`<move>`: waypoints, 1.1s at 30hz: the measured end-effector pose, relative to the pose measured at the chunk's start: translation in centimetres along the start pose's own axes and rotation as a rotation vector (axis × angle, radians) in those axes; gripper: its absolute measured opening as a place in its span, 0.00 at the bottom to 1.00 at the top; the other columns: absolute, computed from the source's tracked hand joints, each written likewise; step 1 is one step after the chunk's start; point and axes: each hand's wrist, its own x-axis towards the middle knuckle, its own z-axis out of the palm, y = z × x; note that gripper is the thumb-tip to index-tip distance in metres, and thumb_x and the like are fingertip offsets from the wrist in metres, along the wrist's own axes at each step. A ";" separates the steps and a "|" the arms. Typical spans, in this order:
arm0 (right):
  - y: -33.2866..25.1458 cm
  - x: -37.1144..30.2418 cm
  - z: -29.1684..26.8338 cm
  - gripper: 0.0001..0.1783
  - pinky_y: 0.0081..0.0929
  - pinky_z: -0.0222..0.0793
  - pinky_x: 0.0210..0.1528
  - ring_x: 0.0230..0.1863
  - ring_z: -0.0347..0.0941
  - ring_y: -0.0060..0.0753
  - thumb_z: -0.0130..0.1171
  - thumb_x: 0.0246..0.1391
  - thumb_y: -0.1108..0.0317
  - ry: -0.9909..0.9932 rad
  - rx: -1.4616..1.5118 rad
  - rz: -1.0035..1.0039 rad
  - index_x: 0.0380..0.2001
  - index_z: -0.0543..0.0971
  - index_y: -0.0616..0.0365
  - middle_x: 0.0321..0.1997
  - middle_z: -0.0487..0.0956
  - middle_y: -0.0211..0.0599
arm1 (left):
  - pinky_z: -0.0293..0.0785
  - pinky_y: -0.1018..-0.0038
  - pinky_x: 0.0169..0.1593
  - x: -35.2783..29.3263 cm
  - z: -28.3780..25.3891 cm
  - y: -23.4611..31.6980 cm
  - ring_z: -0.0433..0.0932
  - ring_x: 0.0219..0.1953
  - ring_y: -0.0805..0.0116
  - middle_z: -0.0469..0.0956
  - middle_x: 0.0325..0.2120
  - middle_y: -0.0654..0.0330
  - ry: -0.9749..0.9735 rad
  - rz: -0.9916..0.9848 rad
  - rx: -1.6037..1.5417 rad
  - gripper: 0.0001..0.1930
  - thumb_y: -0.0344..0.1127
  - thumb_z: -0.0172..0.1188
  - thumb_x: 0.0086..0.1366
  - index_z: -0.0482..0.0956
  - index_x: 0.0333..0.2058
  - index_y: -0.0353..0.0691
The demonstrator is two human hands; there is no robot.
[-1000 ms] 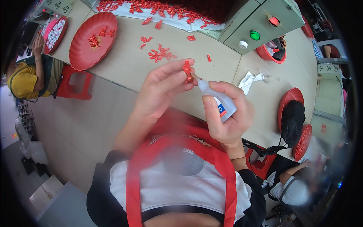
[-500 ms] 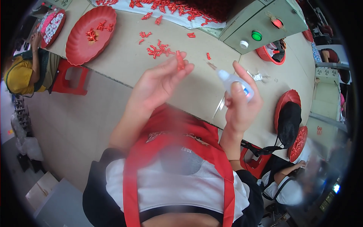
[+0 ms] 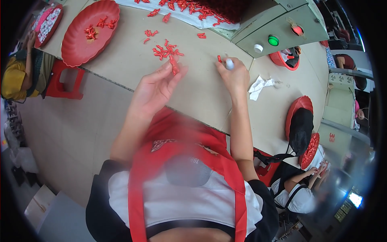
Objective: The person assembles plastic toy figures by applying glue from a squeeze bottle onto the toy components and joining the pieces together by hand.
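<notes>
A small shiny red plastic figure part [image 3: 174,65] is pinched upright between the thumb and fingers of my left hand [image 3: 155,86], above the table. My right hand [image 3: 236,77] is farther right over the tabletop, closed around a white squeeze bottle with a thin needle tip [image 3: 229,63]. Most of the bottle is hidden by the hand. At my right fingertips is a tiny red piece [image 3: 219,59]; whether they grip it or only touch it I cannot tell. Just beyond my left hand lies a loose cluster of red parts [image 3: 166,51].
A red scalloped tray [image 3: 74,54] with a few parts stands at the left. More red parts lie on a white cloth [image 3: 201,21] at the back. A green metal box [image 3: 282,30] with buttons, a red basket [image 3: 296,65], crumpled tissue [image 3: 258,86] and a black bag [image 3: 300,129] are right. Co-workers sit either side.
My right hand has moved away and left with the bottle, turning it, and its fingertips have reached the tiny red piece. My left hand has shifted slightly left, still pinching its red part.
</notes>
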 end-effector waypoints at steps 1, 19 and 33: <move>-0.3 0.4 0.3 0.15 0.32 0.70 0.35 0.31 0.75 0.39 0.60 0.41 0.65 0.002 -0.003 -0.001 0.35 0.77 0.57 0.31 0.77 0.44 | 0.73 0.78 0.50 -0.1 0.1 -0.1 0.69 0.50 0.62 0.69 0.43 0.53 0.001 0.021 0.038 0.18 0.26 0.46 0.63 0.61 0.52 0.32; -5.9 -5.0 -5.2 0.07 0.16 0.66 0.27 0.25 0.73 0.21 0.57 0.40 0.81 -0.203 0.797 -0.321 0.27 0.77 0.60 0.26 0.76 0.32 | 0.75 0.76 0.44 -0.9 2.2 -2.4 0.76 0.42 0.60 0.75 0.37 0.54 -0.024 0.238 0.564 0.16 0.26 0.49 0.61 0.67 0.48 0.31; -6.9 -5.8 -6.7 0.17 0.22 0.68 0.25 0.26 0.74 0.33 0.61 0.27 0.84 0.142 0.203 -0.963 0.27 0.76 0.57 0.26 0.76 0.35 | 0.73 0.77 0.41 -1.8 2.6 -2.8 0.75 0.37 0.72 0.75 0.36 0.57 -0.053 0.470 0.922 0.13 0.25 0.51 0.60 0.71 0.44 0.31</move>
